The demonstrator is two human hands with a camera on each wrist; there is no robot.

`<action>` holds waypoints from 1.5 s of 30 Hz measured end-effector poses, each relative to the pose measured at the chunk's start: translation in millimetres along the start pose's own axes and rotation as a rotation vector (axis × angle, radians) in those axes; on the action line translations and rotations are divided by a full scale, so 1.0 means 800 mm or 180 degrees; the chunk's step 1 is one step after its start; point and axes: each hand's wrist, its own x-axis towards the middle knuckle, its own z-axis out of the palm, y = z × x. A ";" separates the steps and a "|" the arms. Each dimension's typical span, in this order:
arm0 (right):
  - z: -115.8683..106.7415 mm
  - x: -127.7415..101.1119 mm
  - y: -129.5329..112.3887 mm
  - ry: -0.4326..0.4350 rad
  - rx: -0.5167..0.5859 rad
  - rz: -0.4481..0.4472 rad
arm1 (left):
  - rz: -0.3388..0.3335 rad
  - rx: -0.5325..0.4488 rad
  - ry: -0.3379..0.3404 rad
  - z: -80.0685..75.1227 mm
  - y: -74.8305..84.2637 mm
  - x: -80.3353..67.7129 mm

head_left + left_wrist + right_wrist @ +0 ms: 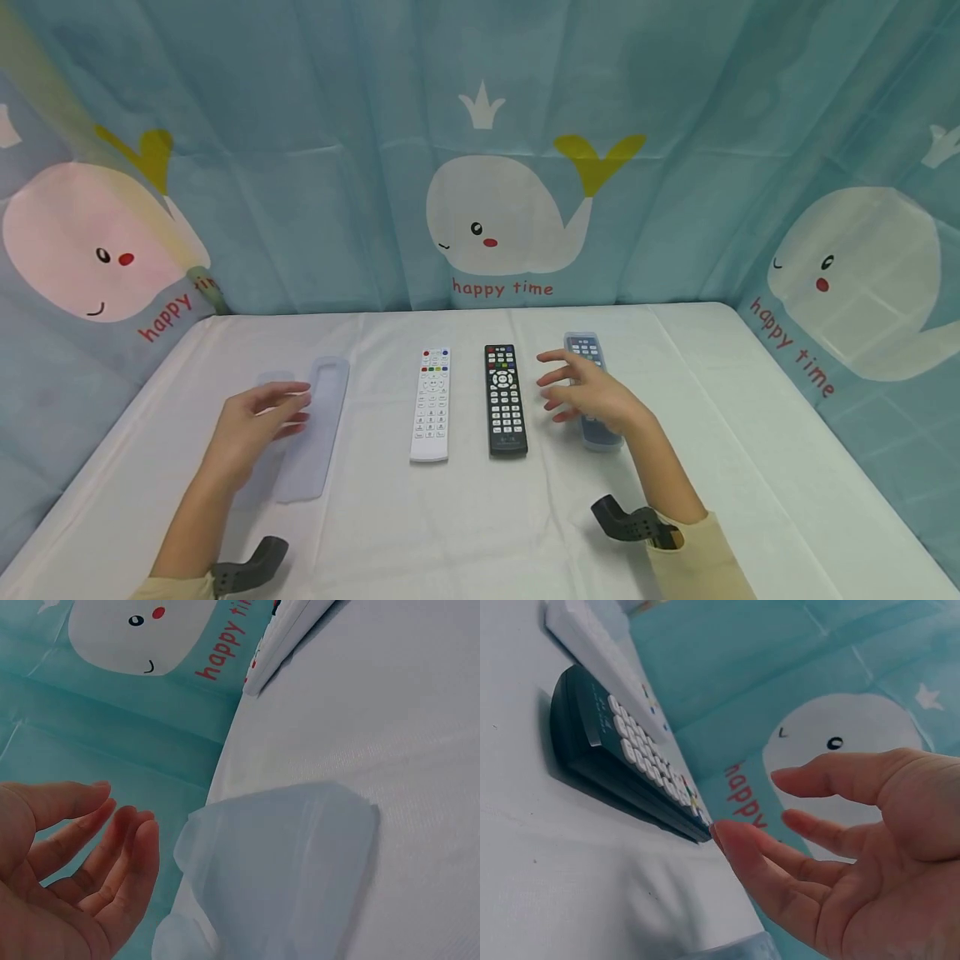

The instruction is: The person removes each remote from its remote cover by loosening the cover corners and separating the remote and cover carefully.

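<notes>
Sleeve (311, 429), translucent pale blue, seemingly empty

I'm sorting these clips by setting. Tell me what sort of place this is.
Probably a staged indoor recording booth, not a lived-in room. A table under a white cloth is walled on three sides by a blue whale-print curtain, and a white remote and a black remote lie in a tidy row.

Right hand (592, 398) hides the middle of the dark remote in a translucent blue silicone sleeve (583, 350). Left hand (251, 429) covers part of the nearer empty translucent sleeve (258, 492). White remote (289, 637) is cut off by the left wrist view's top edge. Button labels are too small to read.
</notes>
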 end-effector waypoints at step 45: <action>-0.049 -0.020 0.012 0.0473 -0.0117 -0.0325 | 0.0244 -0.0377 -0.0063 0.116 0.079 0.005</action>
